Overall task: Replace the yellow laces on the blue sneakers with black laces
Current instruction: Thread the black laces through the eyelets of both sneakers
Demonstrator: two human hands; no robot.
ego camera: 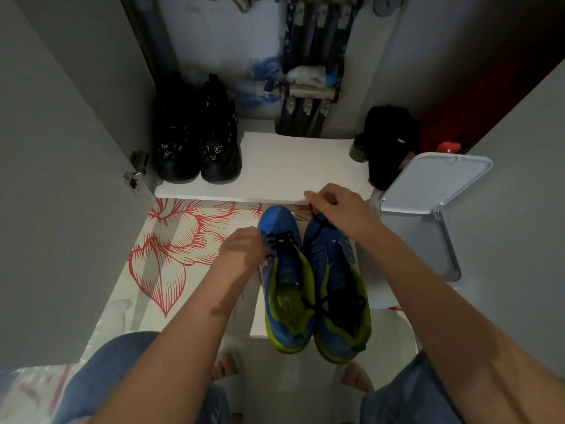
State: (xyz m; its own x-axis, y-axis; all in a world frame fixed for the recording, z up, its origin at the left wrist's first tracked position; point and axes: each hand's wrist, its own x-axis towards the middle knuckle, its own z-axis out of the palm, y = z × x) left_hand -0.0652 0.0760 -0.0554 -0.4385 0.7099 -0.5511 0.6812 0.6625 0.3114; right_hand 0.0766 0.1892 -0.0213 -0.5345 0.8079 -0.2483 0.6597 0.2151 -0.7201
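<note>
Your left hand grips the left one of the blue sneakers with lime-green lining at its laced front. Your right hand pinches a thin black lace over the toe of the right sneaker. Beyond them, to the left, stand chunky black shoes.

The right hand covers the toe of the right sneaker and the end of the black lace it pinches. The left hand turns its fingertips under against the left sneaker, so whether they grip anything cannot be told. The white marks on the black shoes are too small to read, and the pipes run off the top edge.
</note>
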